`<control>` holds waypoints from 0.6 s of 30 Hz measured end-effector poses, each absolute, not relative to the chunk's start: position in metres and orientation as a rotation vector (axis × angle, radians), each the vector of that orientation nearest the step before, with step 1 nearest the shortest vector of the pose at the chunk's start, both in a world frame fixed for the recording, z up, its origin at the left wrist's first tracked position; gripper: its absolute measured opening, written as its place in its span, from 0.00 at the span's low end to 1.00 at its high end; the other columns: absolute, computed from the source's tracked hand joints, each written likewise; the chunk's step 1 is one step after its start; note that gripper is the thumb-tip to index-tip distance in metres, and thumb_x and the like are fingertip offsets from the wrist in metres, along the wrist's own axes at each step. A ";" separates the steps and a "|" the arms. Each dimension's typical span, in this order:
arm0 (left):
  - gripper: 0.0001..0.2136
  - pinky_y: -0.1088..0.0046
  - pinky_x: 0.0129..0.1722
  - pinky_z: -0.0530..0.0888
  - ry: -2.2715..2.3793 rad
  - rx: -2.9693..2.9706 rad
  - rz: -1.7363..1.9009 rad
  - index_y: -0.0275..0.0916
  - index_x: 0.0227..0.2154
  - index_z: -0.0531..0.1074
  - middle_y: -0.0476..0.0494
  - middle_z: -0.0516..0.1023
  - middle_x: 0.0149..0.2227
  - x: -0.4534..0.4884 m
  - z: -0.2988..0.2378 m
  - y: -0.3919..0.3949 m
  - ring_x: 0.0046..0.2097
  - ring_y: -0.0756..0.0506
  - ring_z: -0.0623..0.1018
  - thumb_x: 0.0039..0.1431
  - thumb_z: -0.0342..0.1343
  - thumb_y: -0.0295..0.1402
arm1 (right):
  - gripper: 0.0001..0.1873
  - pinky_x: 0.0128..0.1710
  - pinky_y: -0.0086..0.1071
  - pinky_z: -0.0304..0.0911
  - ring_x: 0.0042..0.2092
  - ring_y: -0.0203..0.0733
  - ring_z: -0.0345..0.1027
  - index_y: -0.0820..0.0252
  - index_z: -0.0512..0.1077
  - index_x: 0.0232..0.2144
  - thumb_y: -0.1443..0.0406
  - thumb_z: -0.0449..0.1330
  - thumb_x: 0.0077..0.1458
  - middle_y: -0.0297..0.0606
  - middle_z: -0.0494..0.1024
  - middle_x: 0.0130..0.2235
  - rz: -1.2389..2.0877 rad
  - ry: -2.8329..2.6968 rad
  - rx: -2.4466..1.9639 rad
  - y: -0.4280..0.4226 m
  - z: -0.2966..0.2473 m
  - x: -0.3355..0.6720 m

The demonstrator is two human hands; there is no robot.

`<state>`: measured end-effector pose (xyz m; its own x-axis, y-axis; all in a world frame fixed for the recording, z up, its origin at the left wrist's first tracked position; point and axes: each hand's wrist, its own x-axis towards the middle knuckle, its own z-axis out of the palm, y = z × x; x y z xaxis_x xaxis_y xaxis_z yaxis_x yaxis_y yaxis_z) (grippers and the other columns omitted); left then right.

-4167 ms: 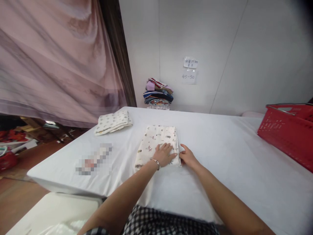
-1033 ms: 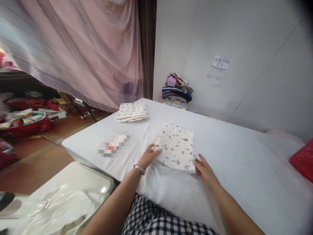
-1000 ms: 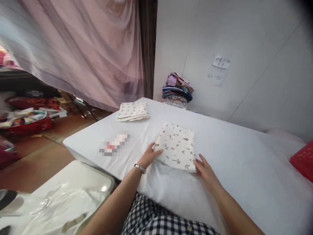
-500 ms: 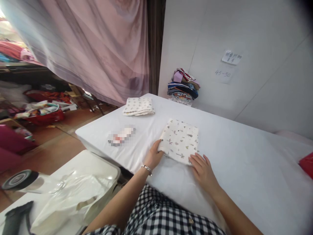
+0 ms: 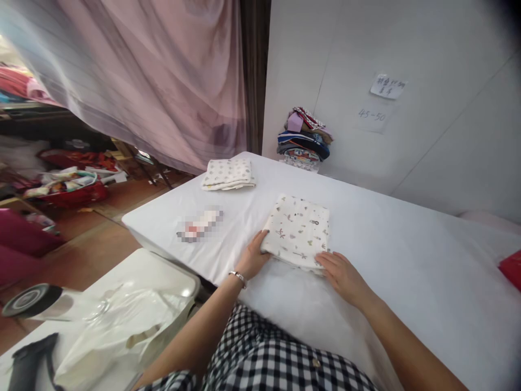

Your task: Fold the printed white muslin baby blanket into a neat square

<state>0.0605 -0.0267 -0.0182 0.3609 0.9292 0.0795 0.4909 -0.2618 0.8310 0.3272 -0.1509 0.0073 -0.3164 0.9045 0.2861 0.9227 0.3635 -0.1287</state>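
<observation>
- A folded printed cloth (image 5: pixel 299 231) lies on the white desk (image 5: pixel 415 260).
- Left hand (image 5: pixel 253 256) touches its near-left corner, right hand (image 5: pixel 341 274) its near-right; whether the fingers are clamped cannot be told.
- An uneven pull could skew its layers.
- Beyond, leftward, a spotted cloth (image 5: pixel 228 174) rests folded, well apart.

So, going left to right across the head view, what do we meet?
Red tub of cloth on the floor → folded dotted cloth → left hand → folded printed cloth → right hand → red object cut off at the right edge.
</observation>
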 end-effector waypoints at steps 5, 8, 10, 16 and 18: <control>0.27 0.67 0.58 0.61 1.302 1.821 0.812 0.40 0.55 0.61 0.45 0.64 0.57 0.065 -0.016 -0.028 0.57 0.45 0.65 0.48 0.51 0.26 | 0.20 0.52 0.44 0.58 0.47 0.41 0.67 0.59 0.65 0.48 0.75 0.43 0.57 0.42 0.73 0.47 -0.206 -2.293 -1.574 -0.149 0.008 0.327; 0.27 0.66 0.56 0.64 1.331 1.777 0.813 0.41 0.54 0.62 0.46 0.67 0.55 0.068 -0.015 -0.030 0.55 0.45 0.67 0.48 0.49 0.24 | 0.20 0.51 0.44 0.59 0.51 0.43 0.64 0.58 0.66 0.48 0.74 0.45 0.56 0.43 0.72 0.49 -0.215 -2.348 -1.569 -0.152 0.003 0.324; 0.27 0.66 0.55 0.65 1.342 1.756 0.812 0.42 0.54 0.62 0.47 0.68 0.55 0.069 -0.015 -0.029 0.54 0.45 0.68 0.48 0.48 0.24 | 0.21 0.51 0.44 0.58 0.54 0.45 0.61 0.58 0.66 0.49 0.74 0.47 0.55 0.44 0.70 0.51 -0.219 -2.375 -1.569 -0.153 0.001 0.322; 0.30 0.64 0.56 0.64 1.289 1.698 0.826 0.44 0.54 0.64 0.49 0.68 0.55 0.063 -0.026 -0.023 0.55 0.45 0.67 0.44 0.47 0.20 | 0.23 0.54 0.44 0.55 0.53 0.42 0.62 0.58 0.64 0.51 0.75 0.43 0.56 0.44 0.70 0.51 -0.185 -2.340 -1.595 -0.155 -0.003 0.327; 0.32 0.64 0.58 0.62 1.235 1.716 0.818 0.45 0.54 0.64 0.50 0.66 0.56 0.058 -0.030 -0.020 0.56 0.45 0.66 0.42 0.48 0.18 | 0.25 0.55 0.46 0.54 0.55 0.42 0.60 0.56 0.65 0.51 0.76 0.42 0.56 0.42 0.70 0.52 -0.190 -2.339 -1.609 -0.156 -0.008 0.329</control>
